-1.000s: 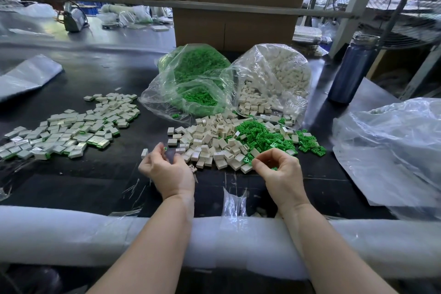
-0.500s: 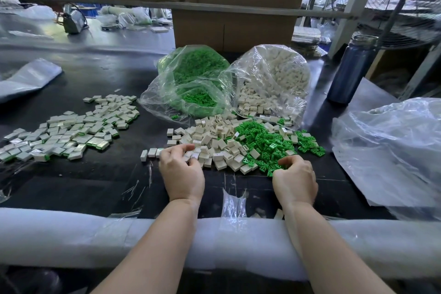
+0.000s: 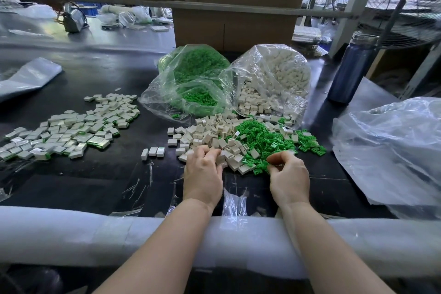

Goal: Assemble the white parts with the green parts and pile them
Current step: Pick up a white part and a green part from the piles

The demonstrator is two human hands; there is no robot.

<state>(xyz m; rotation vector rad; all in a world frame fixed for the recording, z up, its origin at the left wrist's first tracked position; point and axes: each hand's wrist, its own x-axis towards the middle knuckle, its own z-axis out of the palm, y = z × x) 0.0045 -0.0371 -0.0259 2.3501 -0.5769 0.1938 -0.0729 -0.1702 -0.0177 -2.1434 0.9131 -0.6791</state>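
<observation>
Left hand (image 3: 202, 174) now digging white parts (image 3: 214, 136); right hand (image 3: 287, 174) lifted.

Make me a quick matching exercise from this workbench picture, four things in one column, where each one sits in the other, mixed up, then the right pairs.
1. dark blue metal bottle
2. spread of assembled white-and-green pieces
3. clear bag of green plastic parts
4. person's right hand

A. far left of the table
B. at the loose green parts
C. far right, standing upright
D. left of the white parts' bag

Pairs: 1-C, 2-A, 3-D, 4-B

Blue bottle (image 3: 350, 68), cardboard box (image 3: 235, 24), fan (image 3: 410, 7) behind black table (image 3: 83, 93).
</observation>
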